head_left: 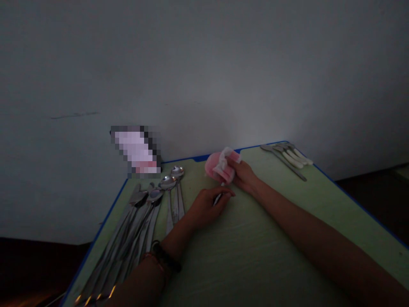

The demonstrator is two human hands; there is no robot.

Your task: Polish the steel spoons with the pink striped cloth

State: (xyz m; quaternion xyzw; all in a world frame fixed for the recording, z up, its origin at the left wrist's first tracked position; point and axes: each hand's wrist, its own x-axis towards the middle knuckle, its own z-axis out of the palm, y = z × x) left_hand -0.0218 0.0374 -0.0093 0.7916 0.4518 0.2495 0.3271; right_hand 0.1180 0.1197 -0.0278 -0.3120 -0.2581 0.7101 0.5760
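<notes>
My left hand [209, 207] rests on the green table [255, 256], fingers closed round the white handle of a utensil [218, 198]. Just beyond it, my right hand [243, 175] grips a pink and white cloth [221, 167] bunched over the far end of that utensil. The utensil's head is hidden inside the cloth. A dark band sits on my left wrist.
Several long metal spoons [150, 213] lie in a row along the table's left side. A few white-handled utensils [289, 157] lie at the far right corner. A pale wall [204, 64] stands close behind the blue-edged table. A blurred-out object [136, 151] sits at the back left.
</notes>
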